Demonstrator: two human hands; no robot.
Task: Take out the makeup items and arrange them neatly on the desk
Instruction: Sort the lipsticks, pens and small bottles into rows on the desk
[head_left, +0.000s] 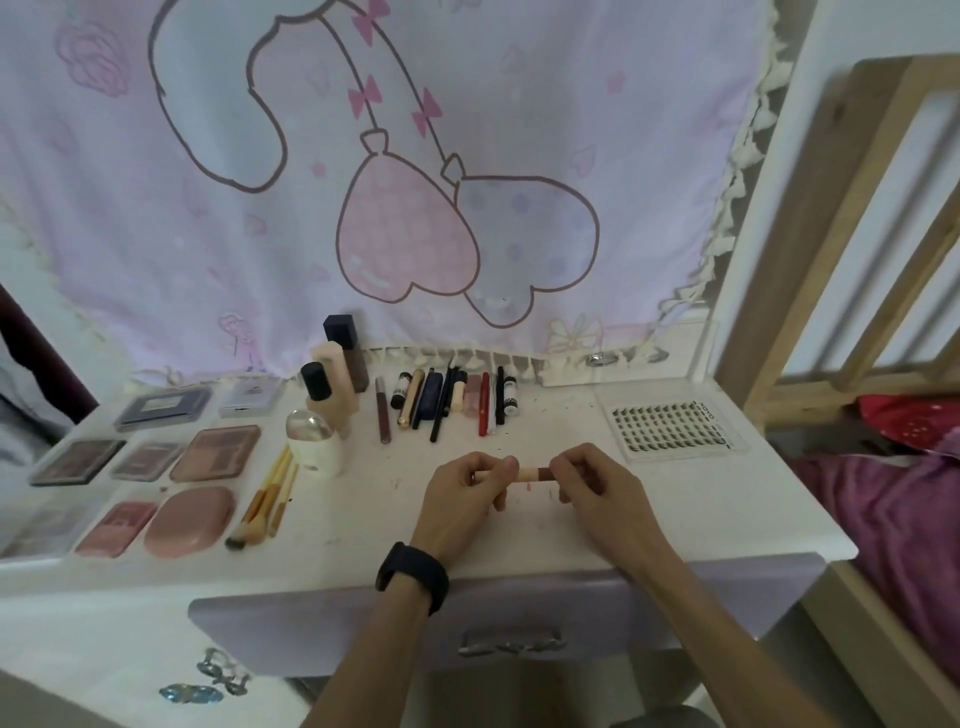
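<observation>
White desk (649, 509) under a pink curtain (208, 234): above its middle, my left hand (462, 499) and right hand (597, 488) pinch the two ends of a small beige-and-brown makeup stick (535, 474), fingers curled, palettes (215, 452) lying left.

White counter (675, 509). Left: flat palettes (215, 453) in rows, an oval pink compact (189, 520), makeup brushes (265, 499) lying together. Centre rear: upright bottles (337, 384), a dome-topped jar (314, 441), a row of pencils and tubes (447, 400). Right: clear false-lash tray (670, 423).
</observation>
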